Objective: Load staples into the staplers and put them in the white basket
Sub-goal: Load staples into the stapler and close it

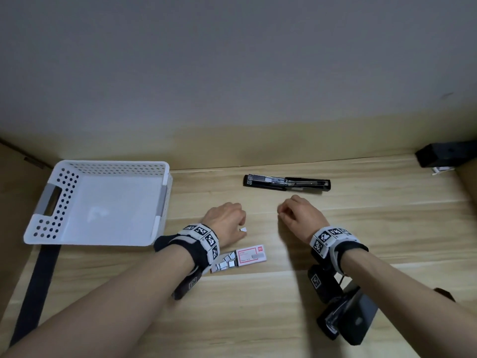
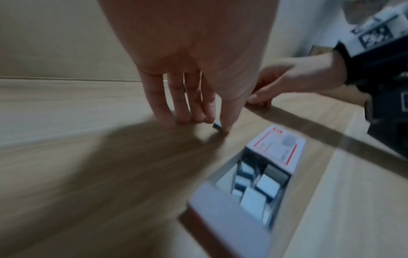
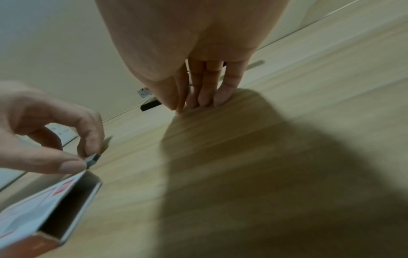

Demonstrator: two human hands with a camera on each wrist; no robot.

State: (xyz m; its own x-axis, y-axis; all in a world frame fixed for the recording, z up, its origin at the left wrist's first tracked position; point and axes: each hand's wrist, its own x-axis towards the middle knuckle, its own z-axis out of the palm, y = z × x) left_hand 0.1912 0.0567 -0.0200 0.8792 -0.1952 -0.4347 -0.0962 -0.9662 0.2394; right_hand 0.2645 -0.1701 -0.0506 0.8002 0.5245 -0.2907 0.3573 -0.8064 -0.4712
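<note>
Left hand [image 1: 225, 218]: pinches staple strip [image 1: 243, 229], thumb to forefinger, mid-desk [image 1: 232, 306].
Right hand [image 1: 300, 215]: relaxed, fingertips on desk, empty.
Stapler [image 1: 286, 182]: opened flat near back edge.
Method: seat strip legs-down, square; steady stapler with right hand.

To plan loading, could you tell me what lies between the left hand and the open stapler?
Only bare table from left hand to open stapler, in the head view.

Head overhead; wrists low, staple box [image 1: 251, 255] shared
</note>
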